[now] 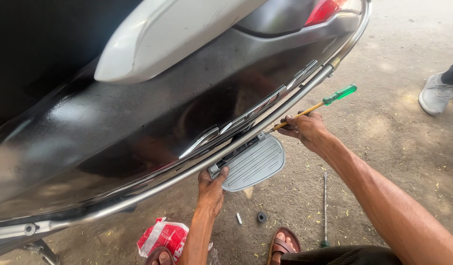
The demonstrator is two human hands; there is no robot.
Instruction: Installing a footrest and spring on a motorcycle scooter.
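Bodywork of a black scooter [138, 113] filled the upper frame, with a chrome guard rail [265, 122] running diagonally beneath it from lower left to upper right, and a grey ribbed footrest [256, 164] folded out just under that rail. The left hand [211, 189] came up from below, its fingers curled closed on the footrest's near corner by the hinge, while the right hand [307, 128] sat higher and to the right, fist closed round a screwdriver [317, 105]. That tool's long axis lay along the rail's slope, green handle out to the upper right and tip aimed down-left at the footrest's bracket, just beside the rail; 2 small loose parts [251, 217] and 1 spare screwdriver [325, 208] lay on the concrete floor [383, 147] between the hands and the sandalled feet.
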